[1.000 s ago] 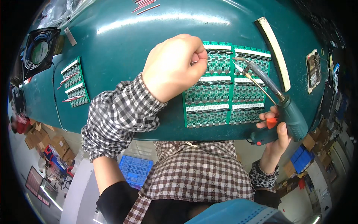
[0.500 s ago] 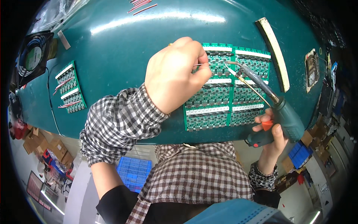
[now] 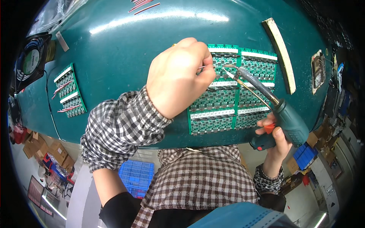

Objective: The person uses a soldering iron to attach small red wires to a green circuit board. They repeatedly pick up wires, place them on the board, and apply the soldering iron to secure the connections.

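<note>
My left hand (image 3: 178,78) is pinched shut on a thin wire (image 3: 202,67), a short piece of which shows between thumb and forefinger. It hovers over the left upper part of a panel of green circuit boards (image 3: 215,100) with white connector strips. My right hand (image 3: 280,141) grips a dark green soldering gun (image 3: 292,123) with a red trigger. The gun's metal barrel slants up and left, and its tip and thin feed tube reach over the upper boards, a little right of my left fingertips. Whether the tip touches a board, I cannot tell.
A smaller green board (image 3: 71,91) with red and white wires lies at left, near a fan (image 3: 31,59). Loose red wires (image 3: 146,8) lie at the far edge. Right of the panel are a pale curved strip (image 3: 280,57) and a small worn tray (image 3: 318,72).
The soldering gun's tip has moved slightly left, closer to my left fingers. My left hand stays nearly in place, still pinching the wire.
</note>
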`<state>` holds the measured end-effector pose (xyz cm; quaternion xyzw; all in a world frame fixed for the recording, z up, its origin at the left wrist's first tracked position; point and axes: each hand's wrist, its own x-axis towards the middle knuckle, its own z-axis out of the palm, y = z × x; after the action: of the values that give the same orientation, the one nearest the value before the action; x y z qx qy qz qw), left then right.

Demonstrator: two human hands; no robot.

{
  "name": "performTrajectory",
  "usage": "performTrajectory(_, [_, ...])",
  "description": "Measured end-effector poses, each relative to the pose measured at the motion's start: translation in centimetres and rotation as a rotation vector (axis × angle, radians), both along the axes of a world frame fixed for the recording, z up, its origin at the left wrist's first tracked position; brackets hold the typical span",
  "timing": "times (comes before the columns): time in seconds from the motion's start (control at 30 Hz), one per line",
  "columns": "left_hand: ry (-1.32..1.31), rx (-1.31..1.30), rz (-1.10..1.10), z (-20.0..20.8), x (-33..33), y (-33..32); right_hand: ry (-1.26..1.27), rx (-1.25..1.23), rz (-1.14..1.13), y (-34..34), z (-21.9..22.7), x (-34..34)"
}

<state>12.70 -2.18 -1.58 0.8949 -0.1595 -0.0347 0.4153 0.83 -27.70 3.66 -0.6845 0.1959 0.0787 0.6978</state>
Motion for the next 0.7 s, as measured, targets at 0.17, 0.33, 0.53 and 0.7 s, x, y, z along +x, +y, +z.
performTrajectory(0.17, [0.0, -0.002, 0.005, -0.02, 0.05, -0.12, 0.022, -0.006, 0.005, 0.14, 0.06, 0.12])
performTrajectory(0.33, [-0.023, 0.007, 0.019, -0.16, -0.03, -0.23, 0.02, -0.014, 0.019, -0.09, -0.25, 0.02])
performTrajectory(0.53, [-0.004, -0.007, 0.026, 0.01, -0.12, -0.23, 0.021, -0.037, 0.022, -0.04, -0.16, 0.05])
performTrajectory(0.7, [-0.016, -0.006, 0.019, -0.12, -0.08, -0.2, 0.037, -0.04, 0.01, 0.29, 0.03, 0.2])
